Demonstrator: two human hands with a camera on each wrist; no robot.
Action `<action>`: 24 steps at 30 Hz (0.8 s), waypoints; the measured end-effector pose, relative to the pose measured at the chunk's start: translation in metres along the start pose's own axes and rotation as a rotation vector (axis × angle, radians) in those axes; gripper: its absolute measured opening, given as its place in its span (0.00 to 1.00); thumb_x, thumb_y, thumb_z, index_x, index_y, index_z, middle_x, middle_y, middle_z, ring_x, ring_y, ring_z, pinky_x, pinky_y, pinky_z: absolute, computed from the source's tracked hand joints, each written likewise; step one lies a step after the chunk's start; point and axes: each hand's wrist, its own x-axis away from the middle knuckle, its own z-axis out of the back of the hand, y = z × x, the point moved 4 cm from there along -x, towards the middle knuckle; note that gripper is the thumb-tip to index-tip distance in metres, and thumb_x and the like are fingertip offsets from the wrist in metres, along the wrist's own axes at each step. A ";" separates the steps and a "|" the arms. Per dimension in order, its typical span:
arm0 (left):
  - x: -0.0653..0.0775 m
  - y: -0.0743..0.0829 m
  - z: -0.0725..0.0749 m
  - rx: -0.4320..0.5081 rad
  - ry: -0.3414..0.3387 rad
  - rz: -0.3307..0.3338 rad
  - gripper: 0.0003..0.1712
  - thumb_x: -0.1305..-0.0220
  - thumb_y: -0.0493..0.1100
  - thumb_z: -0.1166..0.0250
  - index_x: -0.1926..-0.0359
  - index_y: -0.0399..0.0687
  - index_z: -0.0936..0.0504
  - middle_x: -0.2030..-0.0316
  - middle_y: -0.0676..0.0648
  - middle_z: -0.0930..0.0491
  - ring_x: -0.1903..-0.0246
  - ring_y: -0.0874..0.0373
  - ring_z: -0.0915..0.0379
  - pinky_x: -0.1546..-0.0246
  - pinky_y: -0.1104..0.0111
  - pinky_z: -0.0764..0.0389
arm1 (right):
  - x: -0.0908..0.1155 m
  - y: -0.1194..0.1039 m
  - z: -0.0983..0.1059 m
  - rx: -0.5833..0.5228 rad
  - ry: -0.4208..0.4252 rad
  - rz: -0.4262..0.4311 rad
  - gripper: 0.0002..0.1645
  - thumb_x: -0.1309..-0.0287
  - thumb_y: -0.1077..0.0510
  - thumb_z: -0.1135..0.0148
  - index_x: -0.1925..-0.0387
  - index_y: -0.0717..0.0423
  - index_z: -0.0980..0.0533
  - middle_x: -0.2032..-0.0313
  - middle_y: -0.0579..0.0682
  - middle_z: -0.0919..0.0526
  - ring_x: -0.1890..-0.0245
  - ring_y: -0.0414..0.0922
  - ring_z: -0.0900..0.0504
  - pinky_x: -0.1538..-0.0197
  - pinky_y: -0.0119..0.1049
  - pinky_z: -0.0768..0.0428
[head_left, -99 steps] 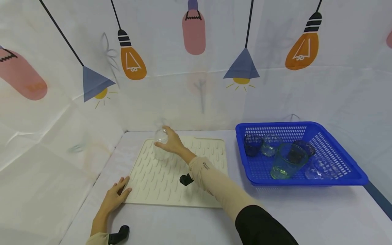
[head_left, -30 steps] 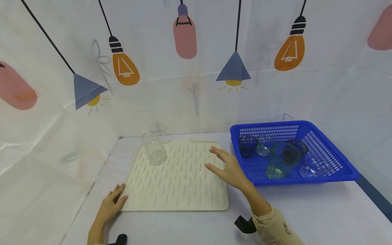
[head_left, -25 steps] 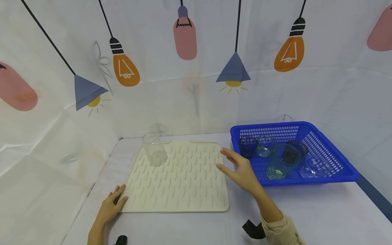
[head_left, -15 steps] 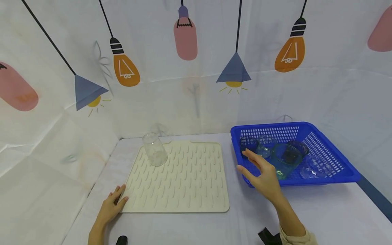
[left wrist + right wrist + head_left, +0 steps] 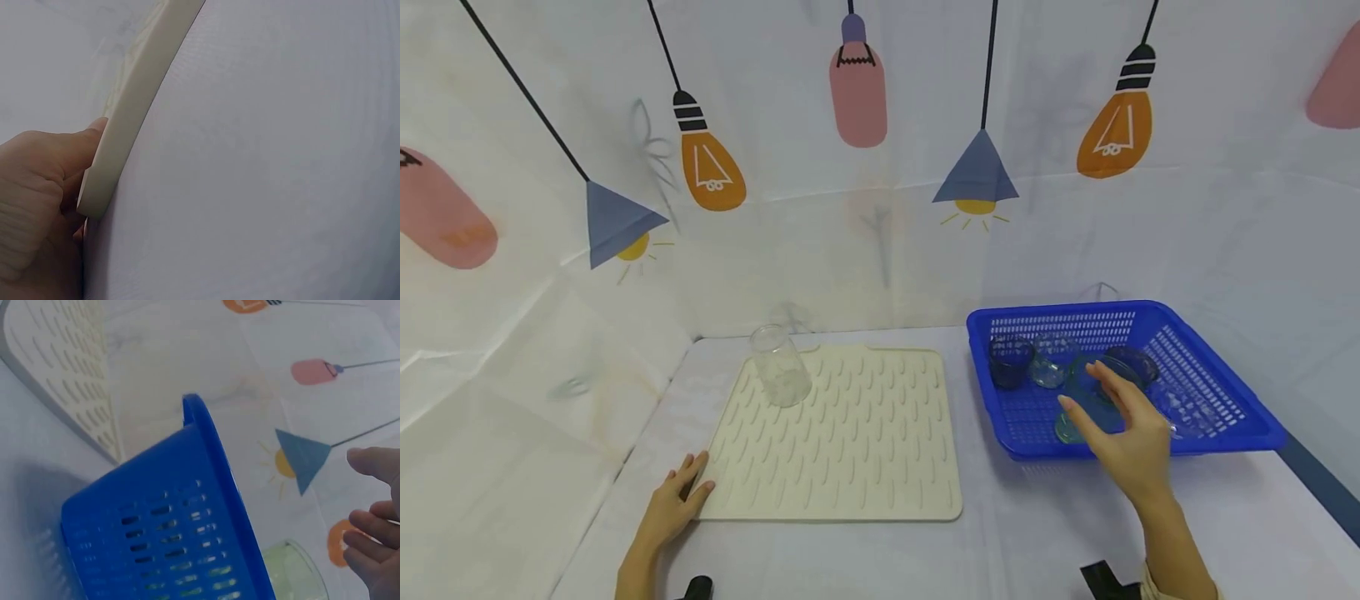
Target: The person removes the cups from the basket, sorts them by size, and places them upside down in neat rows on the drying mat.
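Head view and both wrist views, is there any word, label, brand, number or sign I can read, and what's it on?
None: no readable text in any view.
Wall covering: only pictures, such as lamps and bulbs.
Mat: raised ridges, no lettering visible.
Blue basket and upright clear glass: none visible.
Glasses in the basket: partly hidden, so I can't rule out small marks.

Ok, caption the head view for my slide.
Right hand near a blue basket of glassware, left hand touching a cream drying mat with one clear glass.
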 end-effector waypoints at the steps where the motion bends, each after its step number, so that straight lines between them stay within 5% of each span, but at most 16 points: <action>1: 0.000 -0.001 0.000 0.001 0.000 -0.001 0.28 0.41 0.37 0.36 0.42 0.26 0.30 0.44 0.28 0.30 0.46 0.94 0.62 0.30 0.71 0.57 | 0.000 0.003 0.003 0.017 0.016 -0.003 0.39 0.69 0.77 0.27 0.46 0.70 0.26 0.52 0.65 0.20 0.45 0.30 0.26 0.43 0.19 0.30; 4: 0.000 -0.001 -0.001 0.008 0.010 -0.013 0.28 0.41 0.36 0.36 0.42 0.26 0.30 0.45 0.28 0.30 0.45 0.93 0.61 0.31 0.78 0.58 | 0.003 0.014 0.012 0.074 0.057 -0.016 0.39 0.68 0.74 0.26 0.46 0.70 0.26 0.51 0.65 0.20 0.44 0.29 0.28 0.41 0.19 0.33; 7: -0.001 -0.001 -0.002 0.026 0.030 -0.030 0.28 0.42 0.35 0.35 0.43 0.25 0.29 0.46 0.28 0.29 0.44 0.92 0.58 0.32 0.79 0.58 | 0.005 0.024 0.019 0.139 0.102 -0.029 0.38 0.66 0.68 0.25 0.46 0.70 0.26 0.49 0.67 0.22 0.40 0.40 0.28 0.37 0.21 0.36; 13: -0.002 0.000 -0.002 0.040 0.027 -0.023 0.27 0.42 0.35 0.36 0.43 0.25 0.30 0.45 0.28 0.29 0.44 0.92 0.57 0.30 0.69 0.56 | 0.007 0.043 0.029 0.228 0.129 -0.096 0.46 0.63 0.53 0.24 0.42 0.71 0.31 0.42 0.71 0.30 0.37 0.66 0.37 0.31 0.51 0.42; 18: -0.003 0.000 -0.001 0.035 0.027 -0.026 0.27 0.42 0.34 0.36 0.43 0.25 0.30 0.45 0.28 0.29 0.44 0.92 0.58 0.31 0.74 0.56 | 0.007 0.055 0.029 0.259 -0.011 -0.273 0.52 0.57 0.53 0.26 0.34 0.70 0.41 0.36 0.71 0.39 0.35 0.67 0.42 0.35 0.65 0.44; 21: -0.003 0.001 -0.001 0.031 0.038 -0.042 0.27 0.43 0.34 0.36 0.44 0.24 0.29 0.46 0.27 0.29 0.44 0.92 0.57 0.31 0.76 0.57 | 0.008 0.060 0.026 0.256 -0.141 -0.391 0.57 0.53 0.54 0.28 0.29 0.63 0.51 0.33 0.71 0.44 0.36 0.69 0.42 0.38 0.64 0.41; 24: -0.002 0.003 0.000 0.033 0.045 -0.045 0.27 0.44 0.33 0.36 0.44 0.24 0.29 0.47 0.27 0.29 0.44 0.92 0.57 0.31 0.77 0.57 | 0.008 0.063 0.024 0.236 -0.217 -0.422 0.61 0.53 0.54 0.28 0.27 0.61 0.57 0.35 0.74 0.43 0.41 0.72 0.37 0.44 0.64 0.35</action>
